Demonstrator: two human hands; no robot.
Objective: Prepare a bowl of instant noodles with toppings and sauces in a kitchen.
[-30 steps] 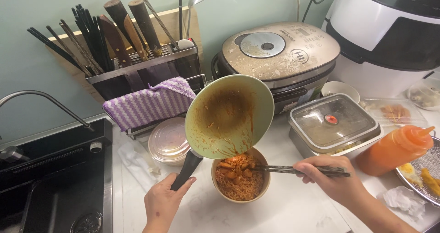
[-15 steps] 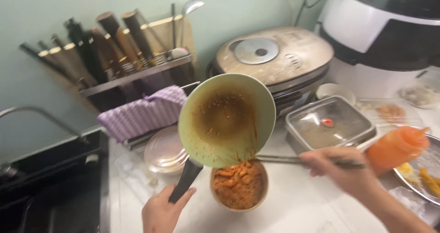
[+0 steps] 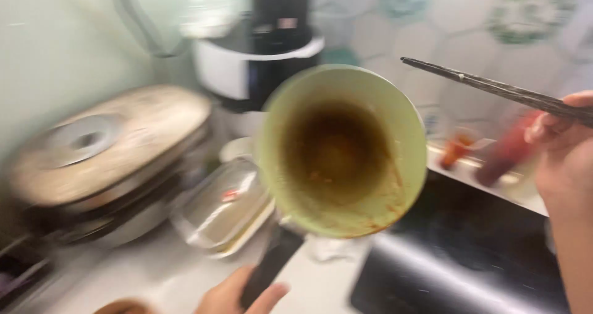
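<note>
blurred white kitchen counter with a black cooktop. left hand is wrapped round the black handle of a pale green, sauce-stained frying pan, tilted up so its emptied inside faces the camera. right hand pinches dark chopsticks, raised clear of the pan's rim.

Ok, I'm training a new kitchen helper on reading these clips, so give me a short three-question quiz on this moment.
1. True or false: the green pan is full of noodles.
2. Which hand holds the chopsticks? A) left hand B) right hand C) neither
3. Fill in: the dark cooktop lies below and to the ____ of the pan.

Key:
1. False; only brown sauce residue coats the inside.
2. B; the right hand grips them, while the left hand holds the pan's black handle.
3. right
</note>
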